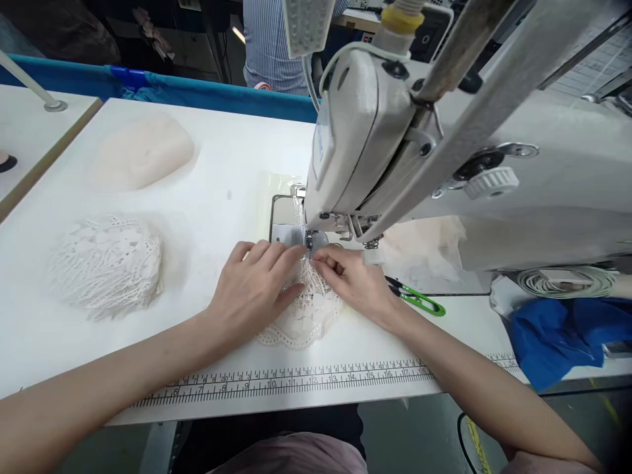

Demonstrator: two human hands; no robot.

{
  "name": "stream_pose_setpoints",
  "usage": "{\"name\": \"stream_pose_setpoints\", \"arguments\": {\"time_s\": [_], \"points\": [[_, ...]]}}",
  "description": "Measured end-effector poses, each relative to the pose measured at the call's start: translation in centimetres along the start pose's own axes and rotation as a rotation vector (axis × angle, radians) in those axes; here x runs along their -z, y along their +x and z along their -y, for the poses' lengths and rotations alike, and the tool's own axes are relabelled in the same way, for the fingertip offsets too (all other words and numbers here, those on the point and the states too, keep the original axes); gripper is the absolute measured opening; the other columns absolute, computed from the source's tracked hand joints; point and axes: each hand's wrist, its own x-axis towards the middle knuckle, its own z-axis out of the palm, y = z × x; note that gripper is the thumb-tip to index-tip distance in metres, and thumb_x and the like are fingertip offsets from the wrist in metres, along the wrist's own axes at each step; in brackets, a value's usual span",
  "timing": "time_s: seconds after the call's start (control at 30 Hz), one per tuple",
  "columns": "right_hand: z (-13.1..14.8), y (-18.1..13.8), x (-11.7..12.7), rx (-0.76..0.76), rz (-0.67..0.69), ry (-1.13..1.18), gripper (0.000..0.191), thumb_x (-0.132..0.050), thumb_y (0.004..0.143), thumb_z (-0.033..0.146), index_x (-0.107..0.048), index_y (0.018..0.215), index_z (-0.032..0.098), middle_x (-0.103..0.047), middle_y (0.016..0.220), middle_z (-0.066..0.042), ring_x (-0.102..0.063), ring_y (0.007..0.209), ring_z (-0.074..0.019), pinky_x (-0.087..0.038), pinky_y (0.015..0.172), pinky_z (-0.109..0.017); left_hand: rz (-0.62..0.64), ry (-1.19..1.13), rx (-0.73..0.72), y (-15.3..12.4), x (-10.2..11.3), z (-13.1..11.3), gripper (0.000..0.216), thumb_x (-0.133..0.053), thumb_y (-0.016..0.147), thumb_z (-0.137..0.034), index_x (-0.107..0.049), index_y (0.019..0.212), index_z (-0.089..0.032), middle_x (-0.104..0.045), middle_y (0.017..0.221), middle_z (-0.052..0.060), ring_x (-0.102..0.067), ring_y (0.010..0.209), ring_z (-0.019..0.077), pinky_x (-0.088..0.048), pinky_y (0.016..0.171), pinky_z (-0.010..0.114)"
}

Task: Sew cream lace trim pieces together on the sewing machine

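Note:
A white lace piece (302,322) lies on the white table (217,171) in front of the sewing machine (385,131). My left hand (254,286) rests on the lace with fingers stretched flat, pressing it down just left of the presser foot (311,243). My right hand (353,276) pinches the lace's edge right at the needle, fingers pressed together. The part of the lace under both hands is hidden.
A stack of white lace pieces (106,263) and a pile of cream padded pieces (143,151) lie at the left. Green-handled snips (417,299) lie right of my right hand. Blue cloth (557,336) sits at the right. A ruler strip (296,378) runs along the table's front edge. A person in a striped shirt (271,46) stands behind.

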Motion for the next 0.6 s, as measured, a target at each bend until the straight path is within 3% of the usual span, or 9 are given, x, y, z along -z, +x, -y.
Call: {"name": "stream_pose_setpoints", "arguments": {"time_s": [0.1, 0.2, 0.33, 0.5, 0.6], "points": [[0.0, 0.3, -0.3, -0.039, -0.014, -0.010, 0.020, -0.052, 0.095, 0.033, -0.068, 0.089, 0.022, -0.057, 0.059, 0.003, -0.051, 0.056, -0.0115, -0.033, 0.057, -0.025, -0.106, 0.139, -0.177, -0.7, 0.1, -0.5, 0.021, -0.062, 0.089, -0.015, -0.066, 0.109, -0.017, -0.070, 0.117, 0.007, -0.062, 0.106, 0.0259, -0.042, 0.091, 0.042], [0.0, 0.5, -0.3, -0.075, -0.039, -0.047, 0.021, -0.054, 0.094, 0.035, -0.070, 0.089, 0.022, -0.059, 0.060, 0.002, -0.053, 0.059, -0.0125, -0.035, 0.059, -0.026, -0.059, 0.214, -0.280, -1.6, 0.3, -1.2, 0.024, -0.054, 0.092, -0.009, -0.066, 0.113, -0.014, -0.066, 0.128, 0.007, -0.060, 0.112, 0.0232, -0.039, 0.095, 0.042], [-0.5, -0.1, -0.4, 0.007, -0.127, -0.219, 0.027, -0.050, 0.097, 0.038, -0.072, 0.096, 0.022, -0.067, 0.071, -0.001, -0.058, 0.063, -0.0132, -0.034, 0.059, -0.027, 0.014, 0.195, -0.228, -2.1, 0.1, -1.5, 0.030, -0.048, 0.100, -0.025, -0.062, 0.122, -0.011, -0.065, 0.129, 0.009, -0.058, 0.117, 0.0240, -0.038, 0.094, 0.043], [-0.6, -1.8, -0.3, 0.287, -0.273, -0.588, 0.025, -0.050, 0.098, 0.028, -0.069, 0.114, 0.025, -0.074, 0.083, 0.000, -0.061, 0.065, -0.0112, -0.029, 0.054, -0.029, 0.013, 0.150, -0.202, -1.1, -0.2, -0.9, 0.030, -0.047, 0.100, -0.025, -0.061, 0.124, -0.013, -0.068, 0.125, 0.006, -0.057, 0.121, 0.0240, -0.037, 0.093, 0.042], [-0.4, -2.1, -0.4, 0.348, -0.290, -0.697, 0.029, -0.050, 0.099, 0.031, -0.067, 0.121, 0.022, -0.075, 0.093, -0.001, -0.063, 0.074, -0.0130, -0.029, 0.052, -0.030, 0.026, 0.166, -0.186, -0.9, -0.3, -1.0, 0.032, -0.046, 0.101, -0.028, -0.061, 0.125, -0.013, -0.067, 0.127, 0.007, -0.055, 0.124, 0.0246, -0.036, 0.094, 0.042]]}}
